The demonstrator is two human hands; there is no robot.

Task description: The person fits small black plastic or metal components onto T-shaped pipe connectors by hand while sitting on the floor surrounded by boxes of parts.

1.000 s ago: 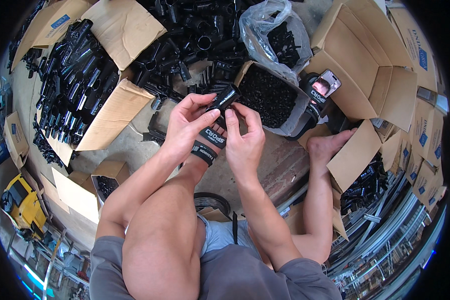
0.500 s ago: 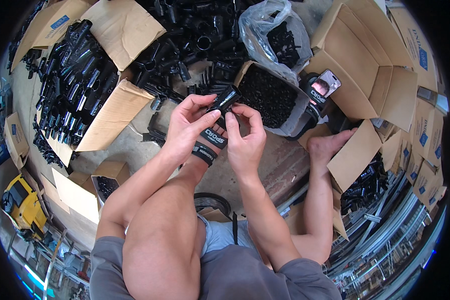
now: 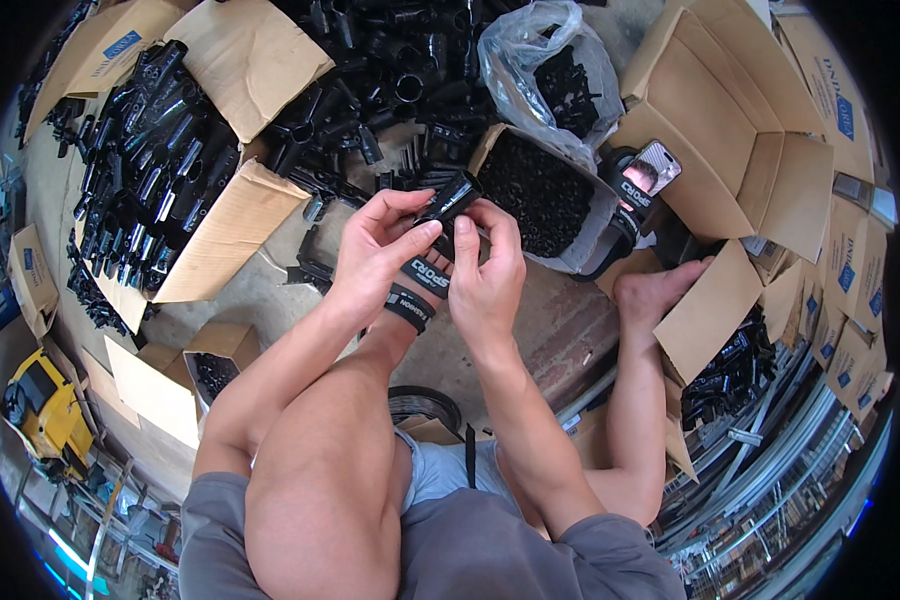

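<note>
A short, glossy black plastic tube sits tilted between my two hands, its open end up and to the right. My left hand is closed on its left side, thumb on the near face and fingers behind. My right hand closes around the lower right side, thumb upright against it and fingers curled at the back. Whether a smaller piece lies under the right fingertips is hidden. Below the tube, my foot wears a black strap sandal. Just beyond the hands stands a box of small black pieces.
A carton of black tubes is on the left, with a loose pile of black parts at the back. A clear plastic bag holds more pieces. A phone rests beside an open carton. Metal lengths lie at right.
My right hand has shifted slightly left, its thumb now higher and more upright against the tube. My left hand and the tube have barely moved.
</note>
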